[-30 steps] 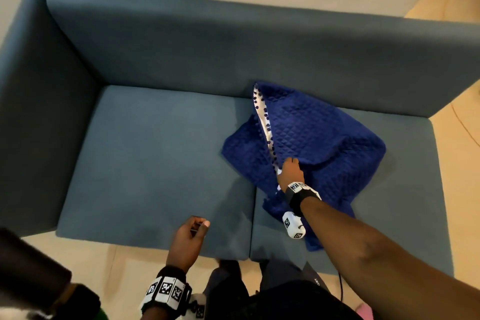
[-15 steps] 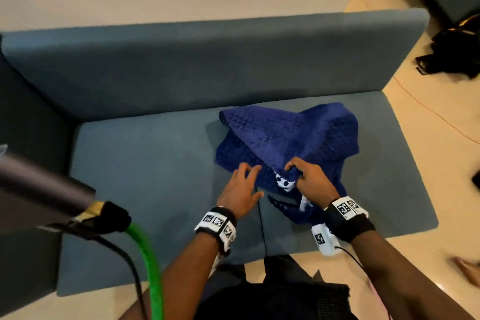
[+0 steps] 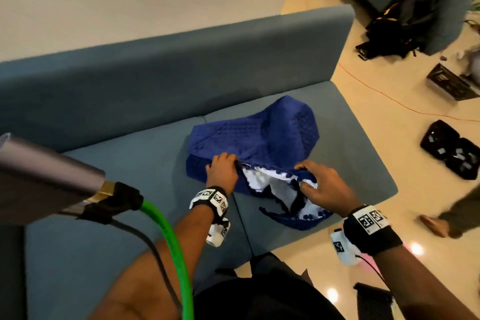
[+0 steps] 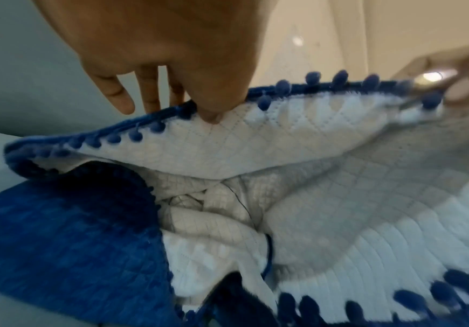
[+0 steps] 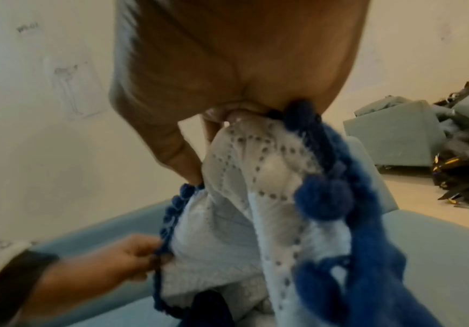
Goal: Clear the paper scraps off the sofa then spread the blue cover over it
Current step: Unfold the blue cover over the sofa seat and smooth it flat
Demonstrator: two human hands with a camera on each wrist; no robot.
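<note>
Both hands, left hand (image 3: pixel 222 171) and right hand (image 3: pixel 325 186), pinch the bunched quilted blue pom-pom-edged cover (image 3: pixel 262 135) between them; I'd slide apart along that hem to find corners.

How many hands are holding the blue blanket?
2. The left hand pinches the blue cover's pom-pom edge on its left side; the right hand grips the same edge further right, above the sofa.

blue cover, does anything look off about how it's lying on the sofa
Yes: the blue cover is bunched in a heap on the right seat of the sofa, white underside showing. The left hand and right hand pinch its pom-pom edge.
</note>
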